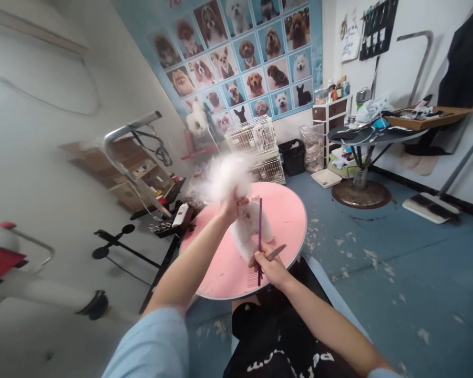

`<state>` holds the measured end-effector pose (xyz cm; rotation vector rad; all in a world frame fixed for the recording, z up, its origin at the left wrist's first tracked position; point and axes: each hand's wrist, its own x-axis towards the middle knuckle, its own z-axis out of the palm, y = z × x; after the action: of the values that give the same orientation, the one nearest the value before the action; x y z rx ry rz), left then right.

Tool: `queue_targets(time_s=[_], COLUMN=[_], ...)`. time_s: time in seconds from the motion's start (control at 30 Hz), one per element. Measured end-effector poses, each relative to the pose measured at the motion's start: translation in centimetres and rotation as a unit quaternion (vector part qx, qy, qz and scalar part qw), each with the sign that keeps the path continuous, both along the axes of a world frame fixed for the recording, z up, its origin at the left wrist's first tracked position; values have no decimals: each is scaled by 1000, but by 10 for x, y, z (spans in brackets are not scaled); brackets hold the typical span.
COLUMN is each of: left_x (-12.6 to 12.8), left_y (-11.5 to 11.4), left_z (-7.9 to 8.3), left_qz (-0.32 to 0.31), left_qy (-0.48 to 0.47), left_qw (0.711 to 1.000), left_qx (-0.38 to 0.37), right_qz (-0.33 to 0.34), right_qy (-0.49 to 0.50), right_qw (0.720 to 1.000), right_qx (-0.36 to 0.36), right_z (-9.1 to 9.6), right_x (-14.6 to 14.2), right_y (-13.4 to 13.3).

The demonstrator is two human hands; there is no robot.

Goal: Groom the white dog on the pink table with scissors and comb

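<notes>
Pink covers the one round worktop (pixel 287 220), which has a pale rim and loose tufts of hair on it. One white dog (pixel 241 233), fluffy and rounded at the head, is at its middle. The left hand (pixel 229 207) has its fingers closed on the dog at the lower edge of the head. The right hand (pixel 271 266) has its fingers clamped on two items: one purple-spined comb (pixel 260 223) with fine teeth, in front of the dog's body, and one grey metal tool (pixel 276 252). Containers: one black bin (pixel 292 157) holding pale matter; one shallow wooden tray (pixel 418 122) holding assorted small articles, not individually identifiable.
</notes>
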<state>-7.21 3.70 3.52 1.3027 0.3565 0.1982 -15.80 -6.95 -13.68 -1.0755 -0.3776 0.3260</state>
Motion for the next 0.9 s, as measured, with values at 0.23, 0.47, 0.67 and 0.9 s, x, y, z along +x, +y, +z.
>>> queue_targets(time_s=[0.23, 0.47, 0.67, 0.9], left_x=[-6, -6, -9, -4], left_y=[-10, -9, -12, -12], left_z=[2, 1, 6, 7], left_qz=[6, -8, 2, -29], left_qy=[19, 4, 41, 47], left_qw=[1000, 1000, 999, 998], left_qx=[7, -16, -18, 13], right_qz=[-54, -64, -26, -108], right_qy=[63, 53, 52, 110], right_qw=[996, 996, 998, 988], right_qx=[-12, 15, 24, 23], right_z=[-2, -7, -4, 7], right_x=[1, -9, -12, -29], right_y=[8, 11, 19, 41])
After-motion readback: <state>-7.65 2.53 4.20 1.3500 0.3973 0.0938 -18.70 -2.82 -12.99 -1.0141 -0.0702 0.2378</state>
